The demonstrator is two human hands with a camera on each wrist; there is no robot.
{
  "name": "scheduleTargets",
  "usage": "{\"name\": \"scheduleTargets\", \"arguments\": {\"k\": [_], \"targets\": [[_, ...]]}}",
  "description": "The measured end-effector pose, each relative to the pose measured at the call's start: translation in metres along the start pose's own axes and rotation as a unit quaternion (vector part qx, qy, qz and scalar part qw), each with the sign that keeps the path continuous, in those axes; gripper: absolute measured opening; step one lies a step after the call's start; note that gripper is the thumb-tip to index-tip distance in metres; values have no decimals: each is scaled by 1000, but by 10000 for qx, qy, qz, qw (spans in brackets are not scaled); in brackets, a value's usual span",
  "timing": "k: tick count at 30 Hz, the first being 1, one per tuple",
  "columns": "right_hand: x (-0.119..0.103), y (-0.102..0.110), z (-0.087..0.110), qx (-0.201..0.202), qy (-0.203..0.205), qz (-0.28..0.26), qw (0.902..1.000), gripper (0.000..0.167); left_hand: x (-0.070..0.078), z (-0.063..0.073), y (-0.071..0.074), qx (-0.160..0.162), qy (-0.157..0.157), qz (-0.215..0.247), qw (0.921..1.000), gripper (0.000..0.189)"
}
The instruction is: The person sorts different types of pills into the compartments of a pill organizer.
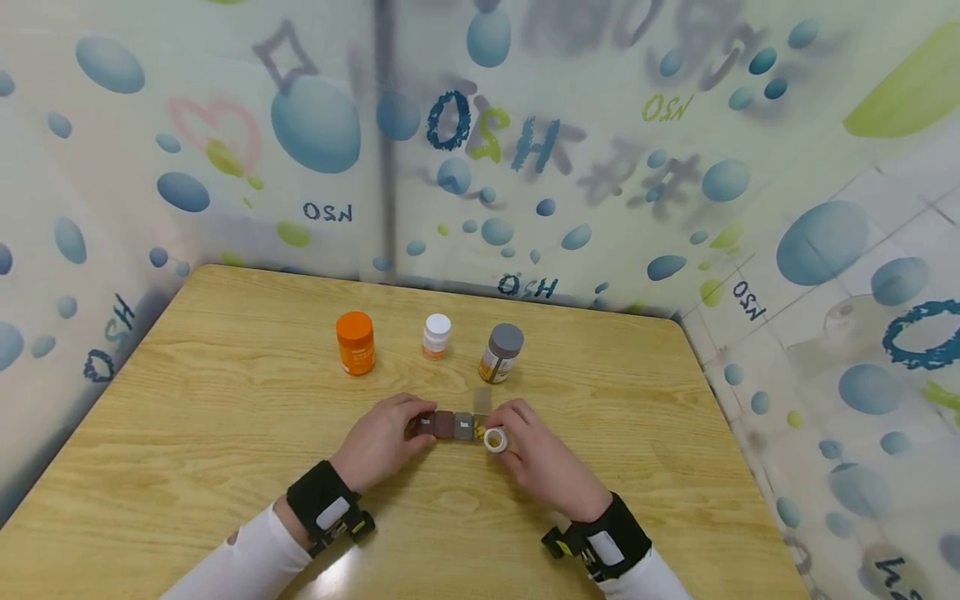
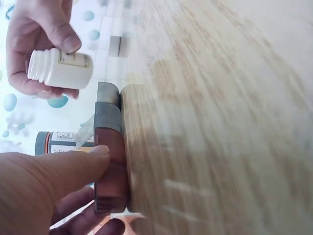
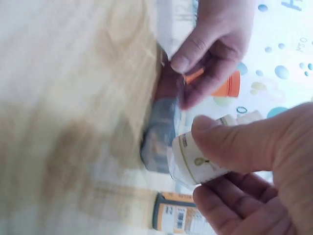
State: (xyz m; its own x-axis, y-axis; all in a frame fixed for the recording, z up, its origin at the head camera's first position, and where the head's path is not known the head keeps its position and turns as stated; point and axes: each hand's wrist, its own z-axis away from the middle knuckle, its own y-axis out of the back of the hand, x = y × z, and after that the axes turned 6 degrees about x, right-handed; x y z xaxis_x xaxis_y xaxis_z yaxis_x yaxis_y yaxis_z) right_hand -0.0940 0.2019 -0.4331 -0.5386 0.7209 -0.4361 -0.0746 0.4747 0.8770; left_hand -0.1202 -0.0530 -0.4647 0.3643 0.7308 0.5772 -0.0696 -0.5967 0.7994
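A pill organizer (image 1: 453, 426) with brown and grey compartments lies on the table. Its rightmost lid (image 1: 482, 401) stands open, and small yellow pills show in that compartment. My left hand (image 1: 385, 440) pinches the brown left end between thumb and fingers. In my right hand (image 1: 551, 465) is a small white pill bottle (image 2: 68, 68), gripped around its labelled side. The bottle is uncapped, with its mouth facing up and some yellow visible inside. It is held beside the open compartment, close over the organizer's right end in the right wrist view.
Behind the organizer stand an orange bottle (image 1: 356, 343), a small white-capped bottle (image 1: 436, 337) and a grey-capped bottle (image 1: 501, 353). The wooden table (image 1: 225, 400) meets a patterned curtain (image 1: 420, 192) at the back and right.
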Motion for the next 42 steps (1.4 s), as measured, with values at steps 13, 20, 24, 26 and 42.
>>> {"name": "scheduleTargets", "arguments": {"k": [13,20,24,26,42], "targets": [[-12,-17,12,-214,491,-486,9974,34,13,2,2,101,-380,350,9986,50],[-12,-26,16,-243,340,-596,9973,40,21,5,0,-891,-626,1037,9886,40],[-7,-20,18,-288,91,-568,9979,44,23,8,-2,-1129,-679,984,9864,44],[-1,-11,20,-149,-195,-433,9988,47,23,9,-2,-1207,-710,973,9854,46],[43,6,30,88,-1595,788,9840,28,29,16,-23,-1421,-716,996,9822,43]]}}
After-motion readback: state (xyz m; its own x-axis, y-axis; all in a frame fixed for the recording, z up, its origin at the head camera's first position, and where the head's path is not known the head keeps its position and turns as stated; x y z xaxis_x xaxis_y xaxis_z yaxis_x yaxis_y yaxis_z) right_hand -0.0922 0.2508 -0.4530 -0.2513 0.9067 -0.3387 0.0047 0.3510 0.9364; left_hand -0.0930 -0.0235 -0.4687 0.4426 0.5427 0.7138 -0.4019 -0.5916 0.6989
